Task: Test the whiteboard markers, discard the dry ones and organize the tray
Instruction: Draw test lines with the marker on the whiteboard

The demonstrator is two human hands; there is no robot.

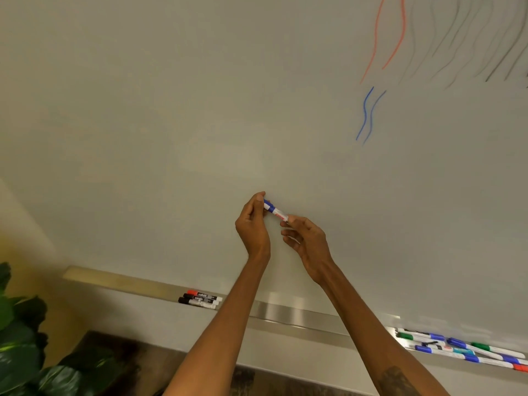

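Marker: a white marker [275,210] with a blue cap, held up in front of the whiteboard [171,110], well above the tray [285,313].
Long axis: slanted, with the blue cap end at upper left and the barrel end at lower right.
Left hand: the left hand [253,224] has its fingers curled, and thumb and fingertips pinch the cap end.
Right hand: the right hand [306,238] pinches the lower barrel end between thumb and forefinger. Its other fingers are loosely bent underneath.
Key relation: each hand holds one end, so the marker spans the gap between them. The cap sits on the left hand's side and the barrel on the right's, so pulling apart along the slant would separate them.
Cap: it is too small to tell whether it is fully seated or already loosened.
Step, judged: uncapping or recapping. The blue strokes [367,115] on the board suggest a blue marker has been tried.
Other strokes: red lines [390,38] and faint grey lines [471,38] at upper right.
Tray, left: a red marker and two black ones [200,299] lie side by side.
Tray, right: a loose pile of markers [463,351], blue, green and red capped, lying crossed and probably not yet sorted.
Nearer hand: the right arm is on the pile's side.
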